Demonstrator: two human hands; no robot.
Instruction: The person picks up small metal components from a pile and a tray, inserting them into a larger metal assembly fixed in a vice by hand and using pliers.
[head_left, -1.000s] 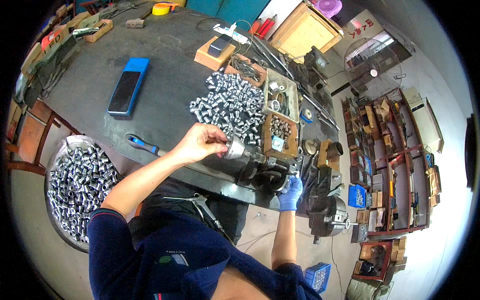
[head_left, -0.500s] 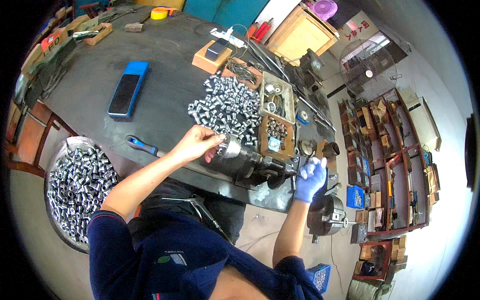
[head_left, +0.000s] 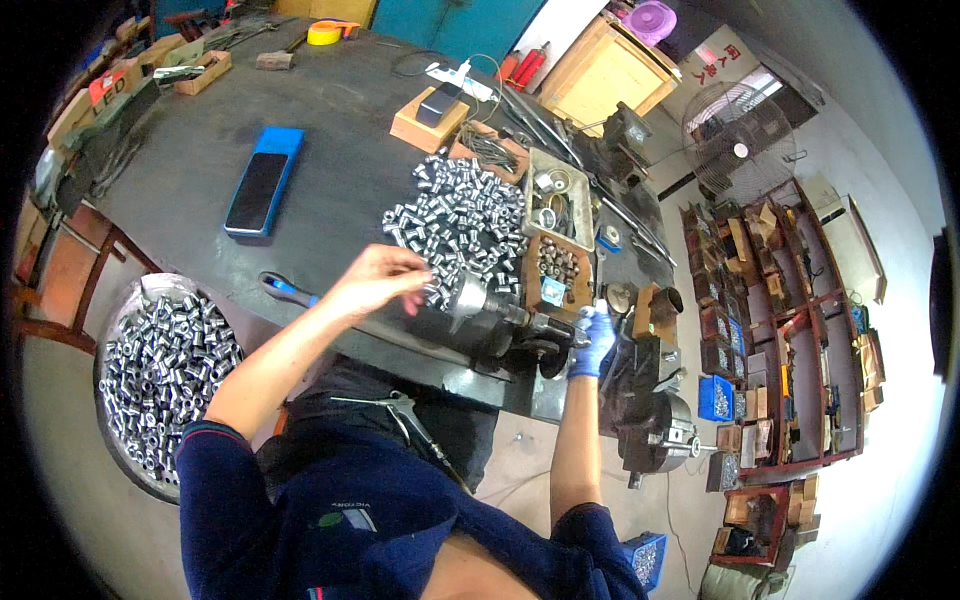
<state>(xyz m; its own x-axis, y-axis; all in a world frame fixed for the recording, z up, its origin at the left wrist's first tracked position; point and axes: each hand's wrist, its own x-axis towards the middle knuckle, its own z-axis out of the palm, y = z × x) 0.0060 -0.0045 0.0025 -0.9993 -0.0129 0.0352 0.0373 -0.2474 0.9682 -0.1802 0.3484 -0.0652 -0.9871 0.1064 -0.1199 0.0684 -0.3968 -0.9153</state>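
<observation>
sleeves on the bench, one at the machine

we start with the dark workbench, which fills the upper left and centre of the frame. its near edge runs diagonally down to the right, just beside our body. much of its left part is bare, apart from a blue phone case, so we judge the open room lies there.

at the lower left, off the bench edge, sits a round metal basin heaped with small steel sleeves. a second heap of sleeves lies on the bench at centre. we cannot tell which heap is finished, so how much work is left is unclear; both heaps look large.

just below that heap sits a dark machine at the bench edge, crowded by wooden boxes to the right.

our left hand is bare, fingers curled and pinched on 1 sleeve near the machine's nose. our right hand, in a blue glove, is closed around something at the machine's right end; we cannot tell what.
</observation>
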